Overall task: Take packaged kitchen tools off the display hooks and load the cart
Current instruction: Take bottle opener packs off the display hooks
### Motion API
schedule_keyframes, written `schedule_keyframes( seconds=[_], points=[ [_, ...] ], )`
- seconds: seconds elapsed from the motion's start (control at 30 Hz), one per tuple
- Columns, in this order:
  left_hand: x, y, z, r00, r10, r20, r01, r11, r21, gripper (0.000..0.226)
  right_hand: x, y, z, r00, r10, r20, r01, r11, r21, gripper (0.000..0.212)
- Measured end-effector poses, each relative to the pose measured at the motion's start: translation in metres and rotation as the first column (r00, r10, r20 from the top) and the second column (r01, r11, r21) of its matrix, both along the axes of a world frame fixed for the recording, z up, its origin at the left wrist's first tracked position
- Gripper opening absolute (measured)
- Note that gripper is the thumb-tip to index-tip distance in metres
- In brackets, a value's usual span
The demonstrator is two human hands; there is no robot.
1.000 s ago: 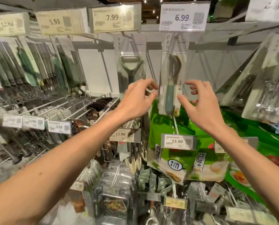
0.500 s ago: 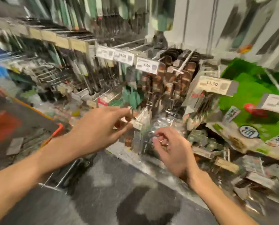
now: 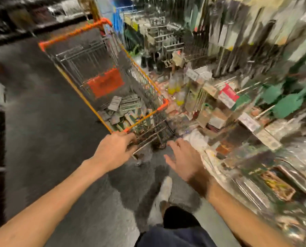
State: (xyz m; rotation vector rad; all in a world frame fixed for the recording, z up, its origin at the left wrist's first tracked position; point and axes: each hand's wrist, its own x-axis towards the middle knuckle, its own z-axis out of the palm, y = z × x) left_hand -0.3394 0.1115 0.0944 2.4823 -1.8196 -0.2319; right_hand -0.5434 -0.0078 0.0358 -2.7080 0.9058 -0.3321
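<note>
The cart [image 3: 145, 117] stood in the aisle just beside the display hooks [image 3: 246, 104], close enough, I'd judge, that loading took only a turn of the body. A heap of packaged tools [image 3: 123, 111] lay in its basket toward the near end. The left hand [image 3: 114, 148] was at the near rim, fingers [image 3: 130, 139] bent against the wire, likely to steady or draw the cart. Through the blur I could not tell whether they actually gripped it. The right hand [image 3: 183, 158] hung near the cart's corner, spread loose and holding nothing, seemingly free for the next package.
</note>
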Motion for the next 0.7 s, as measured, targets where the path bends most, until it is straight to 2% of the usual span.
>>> schedule_keyframes(
  seconds=[0.2,0.33,0.47,0.57,0.7],
  points=[
    [0.113,-0.051,-0.055,0.994,0.110,0.017,-0.111,0.985,0.129,0.028,0.133,-0.048,-0.038,0.995,0.098,0.022,-0.099,0.993,0.068,0.031],
    [0.197,-0.101,-0.083,0.986,0.163,-0.037,-0.151,0.965,0.213,0.032,0.229,-0.088,-0.064,0.985,0.108,-0.138,-0.075,0.972,0.223,0.039],
    [0.271,-0.143,-0.121,0.984,0.171,-0.039,-0.143,0.911,0.387,0.039,0.306,-0.124,-0.090,0.962,0.137,-0.237,-0.058,0.948,0.312,0.043],
    [0.319,-0.164,-0.148,0.979,0.200,-0.038,-0.156,0.858,0.490,0.041,0.352,-0.147,-0.117,0.942,0.141,-0.303,-0.028,0.937,0.349,0.041],
    [0.379,-0.192,-0.191,0.945,0.301,-0.126,-0.183,0.809,0.559,0.038,0.403,-0.176,-0.151,0.927,0.099,-0.362,0.075,0.896,0.438,0.035]
  ],
)
